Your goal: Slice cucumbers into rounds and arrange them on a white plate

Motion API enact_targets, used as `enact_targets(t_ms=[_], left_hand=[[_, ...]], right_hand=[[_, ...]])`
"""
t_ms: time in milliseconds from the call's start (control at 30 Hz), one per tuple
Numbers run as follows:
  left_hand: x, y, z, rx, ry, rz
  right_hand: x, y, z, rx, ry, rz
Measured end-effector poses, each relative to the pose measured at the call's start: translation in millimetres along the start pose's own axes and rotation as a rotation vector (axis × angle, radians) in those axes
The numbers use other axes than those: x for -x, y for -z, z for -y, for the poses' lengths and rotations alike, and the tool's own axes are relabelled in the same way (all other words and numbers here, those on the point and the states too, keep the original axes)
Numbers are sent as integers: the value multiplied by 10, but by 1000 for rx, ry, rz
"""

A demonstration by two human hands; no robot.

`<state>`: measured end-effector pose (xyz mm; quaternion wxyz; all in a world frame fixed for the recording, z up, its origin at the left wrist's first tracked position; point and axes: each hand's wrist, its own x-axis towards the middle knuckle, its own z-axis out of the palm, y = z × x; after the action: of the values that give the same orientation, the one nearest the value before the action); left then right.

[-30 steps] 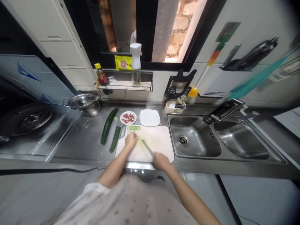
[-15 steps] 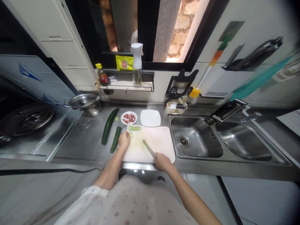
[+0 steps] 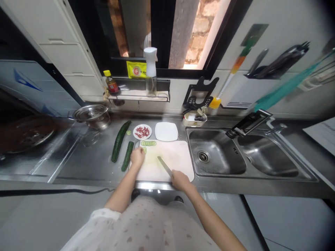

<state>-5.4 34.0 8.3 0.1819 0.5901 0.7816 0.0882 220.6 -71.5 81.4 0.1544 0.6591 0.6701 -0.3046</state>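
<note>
My right hand (image 3: 180, 180) is wrapped round the handle of a kitchen knife (image 3: 164, 165), whose blade points up and left over the white cutting board (image 3: 180, 158). At the board's left side my left hand (image 3: 137, 157) has its fingers drawn together, with the fingertips on a cucumber slice (image 3: 144, 150). Just beyond it lies an overlapping row of cucumber slices (image 3: 148, 143) along the board's far edge. A cut length of cucumber (image 3: 127, 156) rests left of the board, and a longer whole cucumber (image 3: 120, 142) lies further left.
Behind the board are a plate of chopped red pieces (image 3: 142, 132) and a white square plate (image 3: 166, 131). A cucumber end (image 3: 128, 132) sits near the long cucumber. To the right is a double sink (image 3: 217, 153); a lidded pot (image 3: 92, 116) stands at the back left.
The whole view has shifted slightly to the left. Both hands, the knife and the cucumber slices keep nearly the same places on the board.
</note>
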Motion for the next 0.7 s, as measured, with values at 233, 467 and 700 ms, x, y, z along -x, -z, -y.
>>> enact_targets(t_ms=[233,467,700], left_hand=[[-62,-64,-216,28,-132,-40],[-226,-31,-510,-4,-243,24],[-350,-86,-632,-148,-291,64]], right_hand=[[-18,-48,-9,3,10,-17],[-24,-57,-14,5,-11,-3],[-62,-107,-56,-19,1,-21]])
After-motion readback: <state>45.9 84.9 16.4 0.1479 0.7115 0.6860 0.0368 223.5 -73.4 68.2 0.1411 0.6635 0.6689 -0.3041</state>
